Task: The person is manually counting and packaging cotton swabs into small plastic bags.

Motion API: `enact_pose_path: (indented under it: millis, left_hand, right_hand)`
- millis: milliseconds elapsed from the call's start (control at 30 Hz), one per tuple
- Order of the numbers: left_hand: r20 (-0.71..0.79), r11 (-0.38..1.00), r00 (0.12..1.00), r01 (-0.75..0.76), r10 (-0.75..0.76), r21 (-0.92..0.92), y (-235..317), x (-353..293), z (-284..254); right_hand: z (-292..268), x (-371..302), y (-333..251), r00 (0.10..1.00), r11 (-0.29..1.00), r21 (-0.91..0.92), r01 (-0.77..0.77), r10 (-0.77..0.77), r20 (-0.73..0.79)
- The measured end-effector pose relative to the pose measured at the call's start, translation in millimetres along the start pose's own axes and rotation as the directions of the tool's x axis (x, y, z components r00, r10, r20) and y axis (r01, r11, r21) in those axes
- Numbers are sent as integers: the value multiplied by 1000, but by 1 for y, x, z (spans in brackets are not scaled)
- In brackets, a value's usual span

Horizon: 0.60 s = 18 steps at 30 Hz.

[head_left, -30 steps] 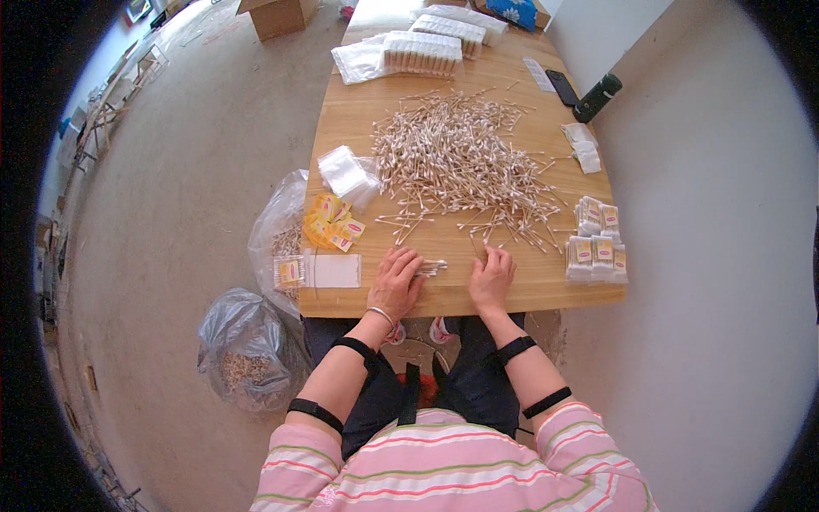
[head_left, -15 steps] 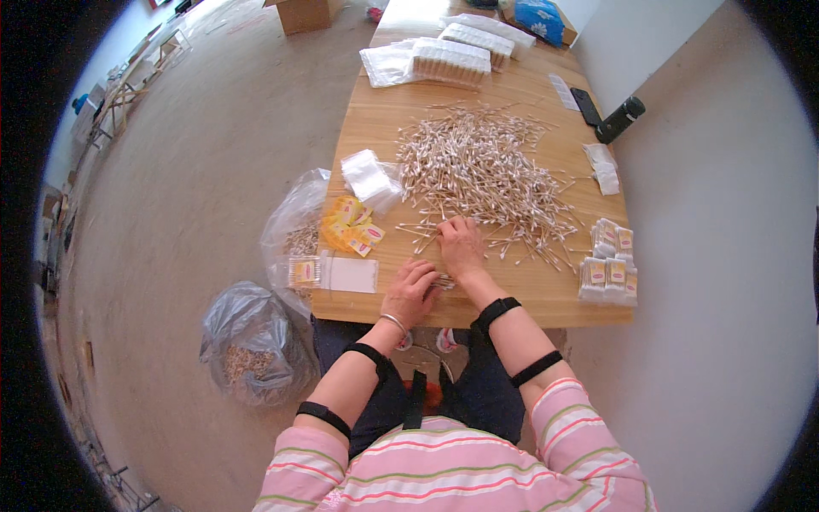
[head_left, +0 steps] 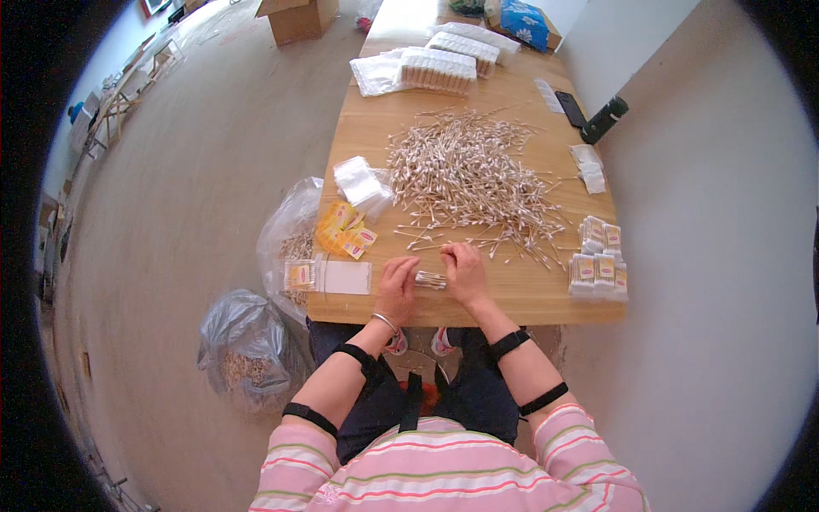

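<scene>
Wooden tabletop point(head_left: 533, 299) here, and near its front edge a small swab bundle point(head_left: 432, 280) lies between the left hand point(head_left: 396, 288) and right hand point(head_left: 466, 273), apparently flanked to keep the sticks even (fingers curled, though I can't tell whether either pinches one). Just beyond spreads the loose swab pile point(head_left: 469, 175), seemingly within easy reach, and wrapped packs point(head_left: 437, 71) sit far back, likely out of the way.

Whatever the right grip point(head_left: 465, 273) holds is indistinct — the cardboard box point(head_left: 299, 21), cropped above.
</scene>
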<state>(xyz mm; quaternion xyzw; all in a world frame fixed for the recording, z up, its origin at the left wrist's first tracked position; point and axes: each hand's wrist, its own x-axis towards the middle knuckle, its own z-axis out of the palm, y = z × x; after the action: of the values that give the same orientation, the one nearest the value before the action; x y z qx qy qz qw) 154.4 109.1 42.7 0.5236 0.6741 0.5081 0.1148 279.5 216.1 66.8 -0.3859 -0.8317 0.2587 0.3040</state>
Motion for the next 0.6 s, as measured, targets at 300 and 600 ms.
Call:
enact_pose_path:
  millis: [300,600]
  left_hand:
    - [176,741,931,362,-321,-566,32,34,-5]
    - [216,574,850,491,-480,-656,42,16,-11]
  right_hand:
    - [-20,-21,-37,985,917,361,-168,140,101]
    - [-25,-37,-42,939,856,414,-308,206,274]
